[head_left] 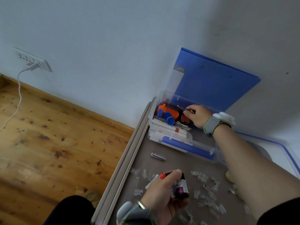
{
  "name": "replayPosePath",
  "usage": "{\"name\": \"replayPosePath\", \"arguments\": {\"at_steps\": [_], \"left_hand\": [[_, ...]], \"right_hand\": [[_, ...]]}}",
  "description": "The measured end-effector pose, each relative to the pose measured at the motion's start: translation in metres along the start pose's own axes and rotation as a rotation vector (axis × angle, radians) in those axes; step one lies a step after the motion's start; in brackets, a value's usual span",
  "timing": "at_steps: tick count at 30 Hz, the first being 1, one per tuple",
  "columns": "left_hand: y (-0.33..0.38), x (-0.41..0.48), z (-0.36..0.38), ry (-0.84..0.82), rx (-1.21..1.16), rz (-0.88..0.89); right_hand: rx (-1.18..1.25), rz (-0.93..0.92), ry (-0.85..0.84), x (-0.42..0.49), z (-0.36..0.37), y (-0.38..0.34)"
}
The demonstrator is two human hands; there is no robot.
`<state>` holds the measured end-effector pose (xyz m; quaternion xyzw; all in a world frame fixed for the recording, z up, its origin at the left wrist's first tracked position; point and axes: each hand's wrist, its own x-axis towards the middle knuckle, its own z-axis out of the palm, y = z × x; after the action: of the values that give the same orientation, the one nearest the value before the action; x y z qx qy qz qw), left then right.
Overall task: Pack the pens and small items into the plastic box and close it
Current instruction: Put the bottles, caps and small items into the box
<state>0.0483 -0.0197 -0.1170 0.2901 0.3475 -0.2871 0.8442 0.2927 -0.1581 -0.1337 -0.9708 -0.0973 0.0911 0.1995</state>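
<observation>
The wall (113, 38) was plain and pale, with a socket (32, 60) low on it. A charger cable (18, 98) trailed from the socket down to the knotty wooden floor (48, 135). The work went on at a grey table (146, 164) with a raised edge, pushed into the corner. A blue folder (219, 82) leaned on the wall there.

The box (216, 152) stood open at the far end of the table, just in front of the folder. I judged the packing about half done. A row of pens (168, 129) already lay in it, with an orange piece (170, 112) and blue caps (169, 118) behind them.

The right hand (198, 116) was inside the box, its fingertips pinching what looked like a thin metal tool (181, 107). I couldn't say what kind of tool it was. The left hand (162, 197) hung over the near end of the table. Its fingers were curled round a small dark bottle (182, 187) and a red-capped marker (162, 175), neither yet packed.

Plenty was left out on the table. A battery (158, 156) lay near the box, and a scatter of small clear plugs (203, 177) lay around and beyond the left hand. What I took for the lid (285, 148), clear with a blue edge, lay off to the right. So the closing had yet to come.
</observation>
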Motion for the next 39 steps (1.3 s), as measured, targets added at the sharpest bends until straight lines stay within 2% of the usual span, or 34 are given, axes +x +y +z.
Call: {"name": "replayPosePath", "arguments": {"at_steps": [3,9,15,20,25,29,33,34,36,39], "left_hand": [[0.001,-0.001,0.001,0.004,0.004,-0.008],[0.000,-0.001,0.000,0.014,0.001,-0.003],[0.000,0.000,-0.001,0.015,0.005,0.003],[-0.003,0.000,0.002,0.017,-0.001,0.010],[-0.001,0.000,-0.001,0.008,-0.020,0.014],[0.001,0.002,-0.002,-0.005,-0.051,0.018],[0.003,-0.001,0.000,-0.015,-0.085,0.062],[0.006,0.001,0.000,-0.013,-0.106,0.083],[0.007,0.001,0.003,-0.014,-0.148,0.132],[0.008,-0.004,0.008,-0.085,-0.173,0.209]], "right_hand": [[-0.075,0.021,0.016,0.001,-0.001,0.003],[-0.164,0.020,-0.091,0.003,0.008,-0.005],[-0.142,0.055,0.010,-0.002,-0.001,-0.015],[-0.222,-0.031,-0.123,-0.005,0.001,-0.043],[-0.306,-0.085,-0.110,-0.007,0.004,-0.053],[-0.158,-0.100,-0.002,-0.025,-0.007,-0.048],[0.159,-0.064,0.172,-0.073,-0.034,-0.055],[0.225,-0.068,0.161,-0.089,-0.038,-0.058],[0.330,-0.052,0.029,-0.132,-0.042,-0.063],[0.238,0.005,-0.192,-0.187,-0.035,-0.069]]}}
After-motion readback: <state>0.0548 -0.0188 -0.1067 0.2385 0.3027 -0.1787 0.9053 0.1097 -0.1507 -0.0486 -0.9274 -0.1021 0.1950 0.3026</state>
